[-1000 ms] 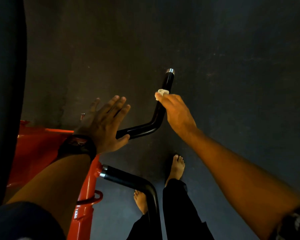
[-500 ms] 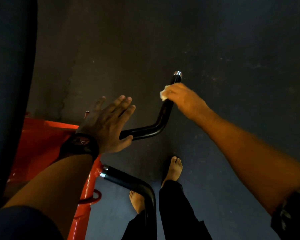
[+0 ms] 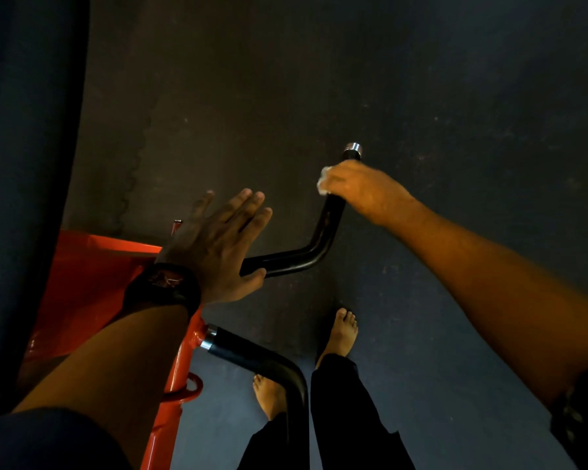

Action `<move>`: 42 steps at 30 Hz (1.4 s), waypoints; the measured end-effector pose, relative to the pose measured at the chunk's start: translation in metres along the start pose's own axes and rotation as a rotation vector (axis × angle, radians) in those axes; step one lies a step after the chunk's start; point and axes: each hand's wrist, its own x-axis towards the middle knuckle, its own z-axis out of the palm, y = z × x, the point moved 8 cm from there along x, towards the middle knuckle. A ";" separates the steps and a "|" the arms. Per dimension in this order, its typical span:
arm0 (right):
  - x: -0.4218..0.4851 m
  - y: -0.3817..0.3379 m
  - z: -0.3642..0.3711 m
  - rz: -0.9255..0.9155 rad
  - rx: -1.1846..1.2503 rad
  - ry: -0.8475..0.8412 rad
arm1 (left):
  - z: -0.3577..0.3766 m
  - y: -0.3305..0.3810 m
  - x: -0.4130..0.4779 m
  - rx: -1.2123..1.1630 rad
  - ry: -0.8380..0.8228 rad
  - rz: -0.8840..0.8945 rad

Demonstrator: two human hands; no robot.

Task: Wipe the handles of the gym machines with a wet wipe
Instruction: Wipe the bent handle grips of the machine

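Observation:
A bent black handle [image 3: 314, 244] juts from the red machine frame [image 3: 95, 283] and ends in a silver cap [image 3: 353, 147]. My right hand [image 3: 360, 189] grips its upper part just below the cap, with a white wet wipe [image 3: 324, 179] wrapped between palm and handle. My left hand [image 3: 214, 245], fingers straight, rests flat over the handle's inner end by the frame; a dark watch sits on that wrist. A second black handle [image 3: 262, 362] curves down lower in the view.
Dark rubber floor [image 3: 421, 96] lies all around. A dark padded part [image 3: 24, 164] of the machine fills the left side. My bare feet [image 3: 340, 334] and dark trouser legs stand beside the lower handle.
My right hand has slid up the handle with the wipe and closed round it near the silver cap. My left hand has stayed flat on the handle's inner end.

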 end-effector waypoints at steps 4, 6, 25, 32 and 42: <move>0.010 0.027 0.003 0.254 -0.075 -0.028 | 0.003 -0.001 0.000 0.020 -0.036 -0.015; 0.013 0.010 0.018 0.113 -0.117 -0.139 | 0.003 -0.002 0.001 0.015 -0.034 -0.027; 0.021 -0.008 0.008 0.079 -0.138 -0.312 | 0.001 0.000 0.001 -0.006 0.002 -0.006; -0.004 -0.053 -0.001 -0.094 0.040 -0.212 | 0.002 -0.002 0.001 -0.004 0.006 -0.015; 0.003 -0.016 -0.015 0.005 -0.054 -0.244 | 0.002 -0.001 0.001 -0.026 0.018 -0.010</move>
